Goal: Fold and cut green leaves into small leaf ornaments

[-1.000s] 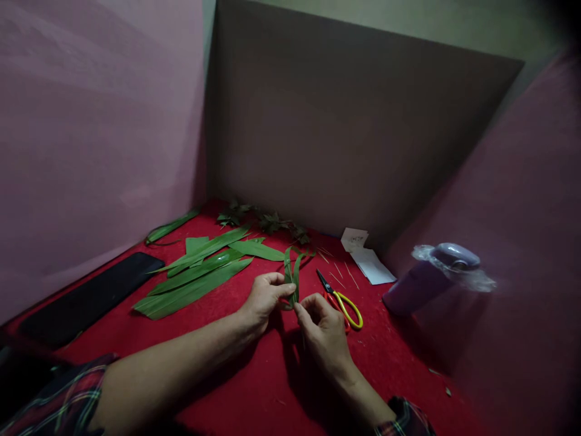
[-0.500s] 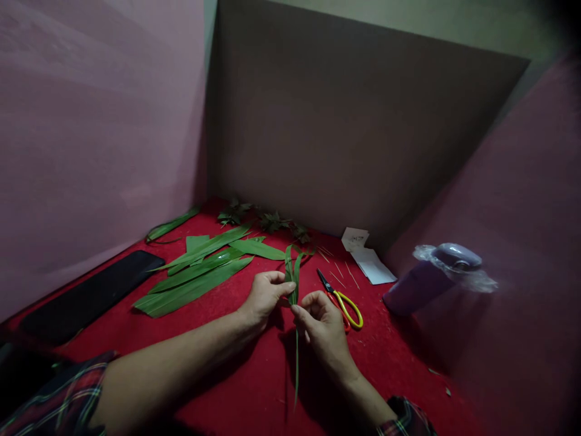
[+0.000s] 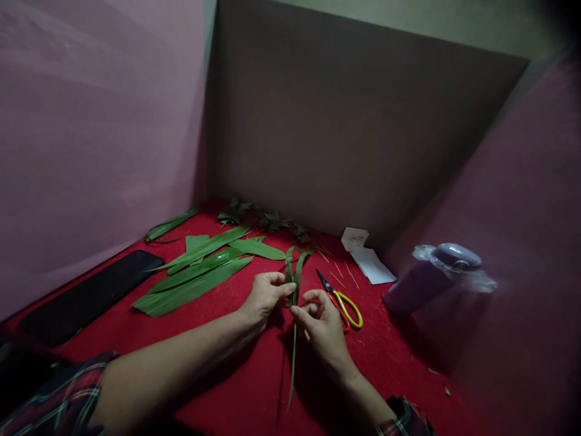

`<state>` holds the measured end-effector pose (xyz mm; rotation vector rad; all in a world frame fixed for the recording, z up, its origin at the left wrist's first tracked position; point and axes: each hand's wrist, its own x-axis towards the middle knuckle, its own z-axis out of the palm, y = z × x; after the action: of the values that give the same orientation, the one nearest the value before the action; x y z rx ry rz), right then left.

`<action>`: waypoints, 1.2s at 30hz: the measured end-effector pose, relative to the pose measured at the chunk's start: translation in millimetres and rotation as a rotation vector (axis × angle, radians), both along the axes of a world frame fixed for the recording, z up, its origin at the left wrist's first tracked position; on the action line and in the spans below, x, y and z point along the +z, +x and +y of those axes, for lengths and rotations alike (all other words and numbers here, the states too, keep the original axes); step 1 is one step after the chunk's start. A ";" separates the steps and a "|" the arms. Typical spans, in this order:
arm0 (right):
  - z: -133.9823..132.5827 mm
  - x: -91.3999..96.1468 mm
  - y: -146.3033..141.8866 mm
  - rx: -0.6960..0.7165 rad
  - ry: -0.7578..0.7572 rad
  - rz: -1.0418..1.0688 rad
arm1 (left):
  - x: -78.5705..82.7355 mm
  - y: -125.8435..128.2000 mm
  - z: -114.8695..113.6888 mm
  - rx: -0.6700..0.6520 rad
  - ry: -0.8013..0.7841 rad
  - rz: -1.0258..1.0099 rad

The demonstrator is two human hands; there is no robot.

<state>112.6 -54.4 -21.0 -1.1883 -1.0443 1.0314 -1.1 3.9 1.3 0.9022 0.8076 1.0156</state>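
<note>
A bundle of narrow green leaf strips point(image 3: 297, 275) stands in the middle, over the red cloth. My left hand point(image 3: 267, 295) pinches it from the left, the thumb lying across its front. Just below, the fingertips of my right hand point(image 3: 321, 321) are pinched at the bundle's lower end. From there a thin tail of leaf hangs down toward the front. Scissors point(image 3: 347, 306) with one yellow and one red handle lie right beside my right hand, which partly covers the red one. Long green leaves point(image 3: 195, 286) are spread to the left of my left hand.
Dark leafy sprigs point(image 3: 272, 222) and several thin sticks point(image 3: 338, 275) lie toward the back. White papers point(image 3: 373, 266) rest at the right back, near a purple bottle point(image 3: 420, 287) with clear plastic around its top. A long black object point(image 3: 91, 297) lies at the left. Walls enclose the red cloth point(image 3: 240, 387).
The hanging leaf tail has swung slightly left at its lower end. At the top, the right-hand strip has spread a little to the right. Both hands hold almost the same place.
</note>
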 end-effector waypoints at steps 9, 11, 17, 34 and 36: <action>0.2 3.3 -0.9 0.044 -0.038 0.088 | 3.1 -0.9 -1.4 -0.025 0.013 0.015; 0.0 4.0 -1.1 0.045 -0.051 0.086 | 3.2 -1.2 -1.8 -0.027 0.017 0.015; -0.1 5.0 -1.8 0.062 -0.054 0.091 | 4.1 -1.8 -3.4 -0.025 0.013 0.012; 1.6 2.1 -2.0 0.060 -0.003 0.056 | 5.8 -1.5 -1.6 -0.028 -0.050 -0.021; 2.7 1.8 -1.5 0.040 0.014 0.048 | 6.7 -1.4 -1.7 -0.020 -0.055 -0.020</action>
<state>111.1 -51.7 -19.2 -1.1295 -1.0398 1.0776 -2.5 2.2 8.0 0.8504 0.8047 0.9788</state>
